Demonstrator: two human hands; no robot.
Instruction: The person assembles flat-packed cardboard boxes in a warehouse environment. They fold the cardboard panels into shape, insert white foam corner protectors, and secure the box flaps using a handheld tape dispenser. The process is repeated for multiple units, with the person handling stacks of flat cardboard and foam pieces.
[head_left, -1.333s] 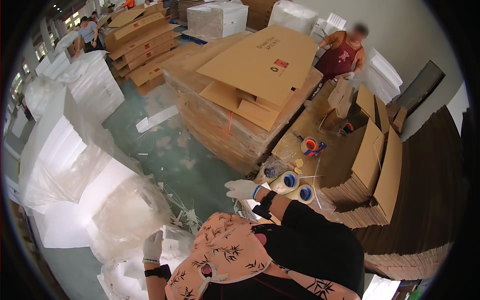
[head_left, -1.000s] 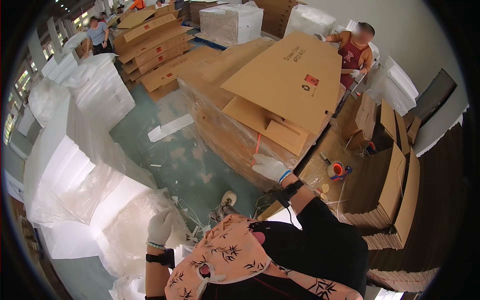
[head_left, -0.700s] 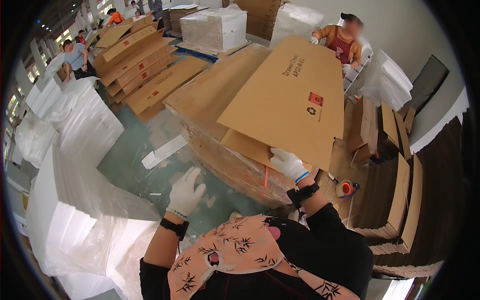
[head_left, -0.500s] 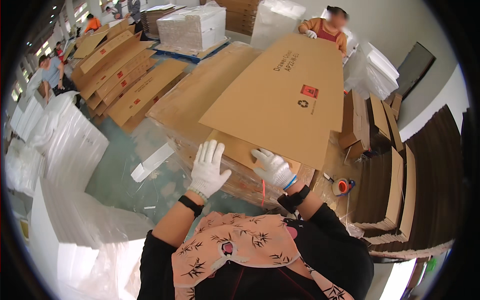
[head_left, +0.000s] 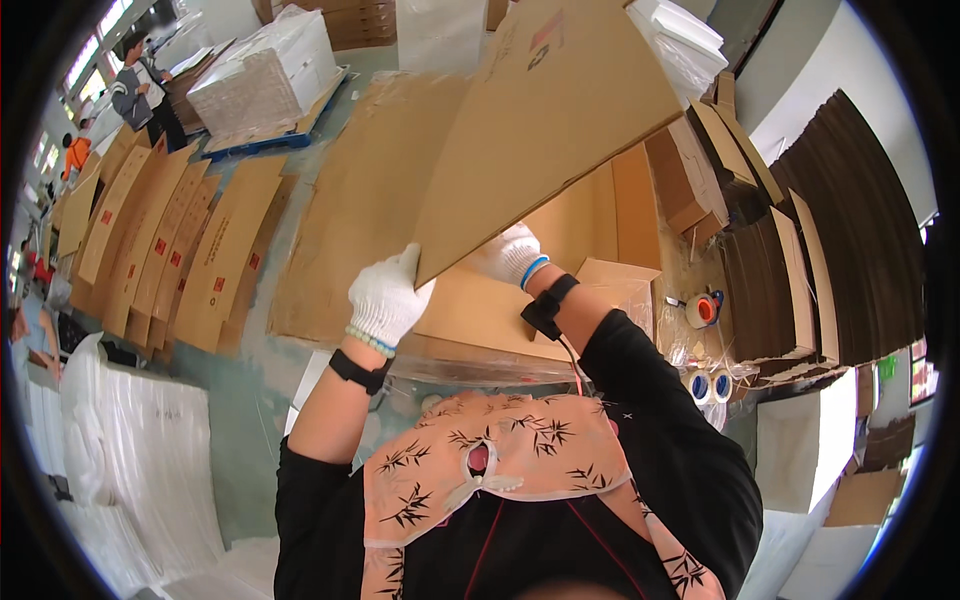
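A large brown cardboard carton (head_left: 540,130) rises in front of me, its big printed panel tilted up and its lower corner pointing at me. My left hand (head_left: 388,298), in a white knit glove, is closed at that corner, thumb up along the panel's left edge. My right hand (head_left: 512,254), also gloved, reaches in beneath the panel's lower edge; the panel hides its fingers. Under the raised panel, bare inner cardboard and a small upturned flap (head_left: 612,283) show. All this lies over a wide brown cardboard-topped stack (head_left: 345,215) with clear film on its side.
Printed cartons (head_left: 225,255) lean in a row at left, with white foam sheets (head_left: 140,450) nearer me. Dark cardboard stacks (head_left: 850,250) stand at right. A tape dispenser (head_left: 703,308) and tape rolls (head_left: 710,386) lie right of the carton. A person (head_left: 145,95) stands far left beside a wrapped pallet.
The carton's panel has lifted and tilted, exposing the cardboard inside. My left hand has closed at its corner, and my right has moved under its edge. The co-worker across is out of view.
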